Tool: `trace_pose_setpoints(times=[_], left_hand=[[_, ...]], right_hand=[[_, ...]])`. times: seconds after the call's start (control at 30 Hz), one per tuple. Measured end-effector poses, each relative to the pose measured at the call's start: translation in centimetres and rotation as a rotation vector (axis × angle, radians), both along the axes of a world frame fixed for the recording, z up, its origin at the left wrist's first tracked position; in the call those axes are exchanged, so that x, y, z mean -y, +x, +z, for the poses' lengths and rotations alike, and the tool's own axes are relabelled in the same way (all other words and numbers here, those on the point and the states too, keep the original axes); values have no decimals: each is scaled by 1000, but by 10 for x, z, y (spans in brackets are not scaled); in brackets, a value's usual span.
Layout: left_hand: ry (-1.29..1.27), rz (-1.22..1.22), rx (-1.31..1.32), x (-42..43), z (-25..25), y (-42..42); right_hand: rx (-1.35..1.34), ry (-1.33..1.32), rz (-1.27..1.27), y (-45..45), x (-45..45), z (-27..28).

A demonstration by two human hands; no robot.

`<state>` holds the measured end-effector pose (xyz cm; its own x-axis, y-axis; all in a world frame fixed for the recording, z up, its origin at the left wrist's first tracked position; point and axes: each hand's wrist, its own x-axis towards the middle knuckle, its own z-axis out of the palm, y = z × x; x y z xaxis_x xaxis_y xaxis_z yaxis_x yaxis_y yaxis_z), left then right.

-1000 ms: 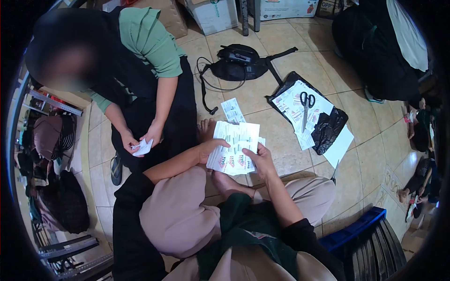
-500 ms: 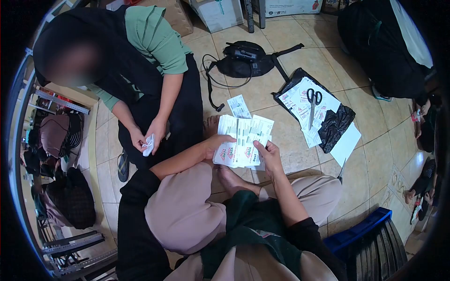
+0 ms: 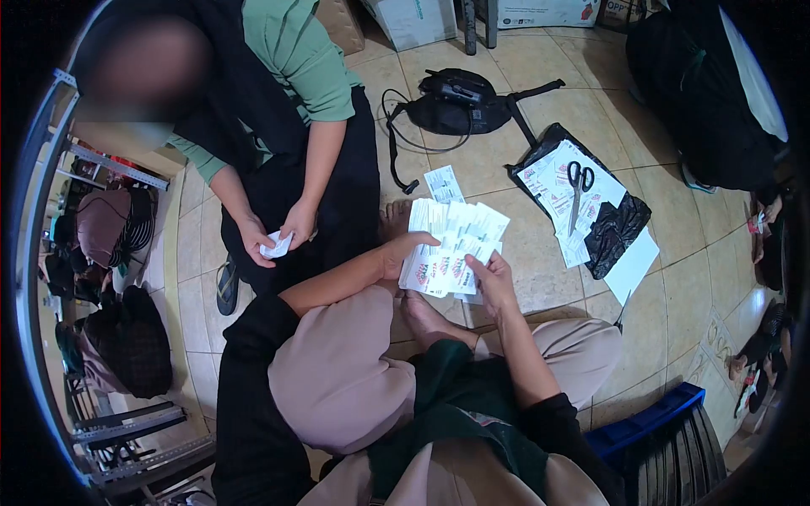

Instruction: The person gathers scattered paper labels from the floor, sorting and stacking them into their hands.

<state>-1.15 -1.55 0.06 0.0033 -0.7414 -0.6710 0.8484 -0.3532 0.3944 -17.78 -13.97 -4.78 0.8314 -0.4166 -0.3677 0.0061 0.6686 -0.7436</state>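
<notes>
A stack of printed white labels (image 3: 429,261) is held by my left hand (image 3: 405,252), its thumb lying over the top. On the stack's right side, my right hand (image 3: 494,282) pinches labels that are fanned out in overlapping columns. More printed paper (image 3: 444,184) lies on the floor just beyond the stack. Black-handled scissors (image 3: 577,198) rest on loose printed sheets (image 3: 548,185) atop a black plastic bag (image 3: 618,236) to the right. A blank white sheet (image 3: 629,268) pokes out beside the bag.
A person in a green sleeve (image 3: 325,76) sits at the left holding a small white paper (image 3: 275,245). A black waist bag (image 3: 460,105) with straps lies ahead. Another person in black (image 3: 700,93) is at the upper right. A blue-edged crate (image 3: 645,417) stands lower right.
The labels in my hands are spread wider, with more overlapping columns showing. The whole view has shifted, so things appear farther right. The seated person's hands have moved slightly around the small paper.
</notes>
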Motion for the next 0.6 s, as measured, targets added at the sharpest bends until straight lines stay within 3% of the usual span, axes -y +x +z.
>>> trace_pose_setpoints(times=[0.3, 0.37, 0.6], left_hand=[[27, 17, 299, 0, 3, -6], [23, 2, 308, 1, 5, -6], [18, -14, 379, 3, 14, -10]], right_hand=[[48, 93, -69, -7, 22, 6], [-2, 48, 47, -5, 16, 9], [5, 106, -17, -7, 24, -2]])
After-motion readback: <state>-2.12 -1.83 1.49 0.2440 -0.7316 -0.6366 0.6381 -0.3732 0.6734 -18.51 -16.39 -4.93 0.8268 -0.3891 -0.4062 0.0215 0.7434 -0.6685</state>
